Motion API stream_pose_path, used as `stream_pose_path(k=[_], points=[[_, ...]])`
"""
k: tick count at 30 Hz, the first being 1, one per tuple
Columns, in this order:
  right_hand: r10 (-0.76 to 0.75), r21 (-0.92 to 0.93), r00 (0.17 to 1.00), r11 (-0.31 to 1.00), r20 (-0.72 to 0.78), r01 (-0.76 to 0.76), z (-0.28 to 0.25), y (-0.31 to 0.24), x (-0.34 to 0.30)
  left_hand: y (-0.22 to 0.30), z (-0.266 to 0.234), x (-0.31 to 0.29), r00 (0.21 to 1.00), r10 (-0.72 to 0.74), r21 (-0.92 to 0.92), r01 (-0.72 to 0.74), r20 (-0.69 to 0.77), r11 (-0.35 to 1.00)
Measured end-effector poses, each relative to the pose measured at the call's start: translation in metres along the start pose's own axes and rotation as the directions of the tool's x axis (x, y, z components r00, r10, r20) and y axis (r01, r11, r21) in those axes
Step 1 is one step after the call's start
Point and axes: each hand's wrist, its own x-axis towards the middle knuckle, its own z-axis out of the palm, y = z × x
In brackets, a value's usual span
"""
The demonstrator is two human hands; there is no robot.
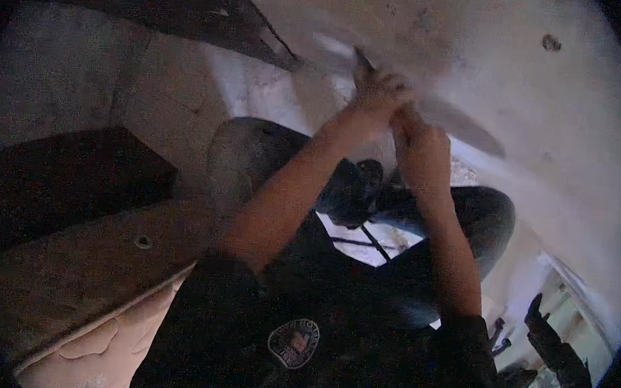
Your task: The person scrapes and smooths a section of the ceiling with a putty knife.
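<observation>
My left hand (379,96) is raised in front of the pale wall, its fingers closed round a slim dark object (364,59). Only one narrow end of that object sticks out, up and to the left; its kind does not show. Just to the right and slightly lower, my right hand (423,146) is closed in a fist against the left one. What it grips, if anything, is hidden. A long grey patch (471,127) slants down to the right beyond my hands; whether it is a shadow or a thing, I cannot tell.
The pale wall (525,102) has a small dark spot (551,43). My bent knees (255,152) are below my hands. A dark panel (215,16) hangs at upper left. A dark box-like block (68,173) and a quilted pad (105,342) lie left; dark tools (559,352) lie lower right.
</observation>
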Motion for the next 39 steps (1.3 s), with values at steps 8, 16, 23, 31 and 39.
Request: stream_pose_path(k=[8, 16, 23, 31, 39], points=[[-0.013, 0.098, 0.993, 0.995, -0.119, 0.025, 0.001, 0.02, -0.016, 0.017, 0.008, 0.001, 0.998, 0.022, 0.155, -0.013, -0.06, 0.988], [-0.008, -0.033, 0.999, 0.999, -0.045, 0.006, -0.007, -0.003, -0.007, 0.008, -0.006, 0.005, 0.998, 0.027, -0.041, -0.03, -0.06, 0.999], [0.108, -0.014, 0.994, 0.994, -0.007, -0.108, 0.004, 0.012, -0.012, 0.003, 0.003, 0.006, 0.981, 0.126, 0.158, -0.102, -0.15, 0.982], [0.039, -0.044, 0.999, 0.998, -0.033, -0.041, -0.003, 0.001, -0.019, 0.012, -0.004, 0.001, 0.997, 0.067, -0.137, -0.072, -0.037, 0.988], [0.065, -0.167, 0.998, 0.984, -0.004, -0.065, 0.006, 0.006, -0.017, 0.009, -0.002, 0.004, 0.982, 0.143, -0.02, -0.147, -0.121, 0.989]])
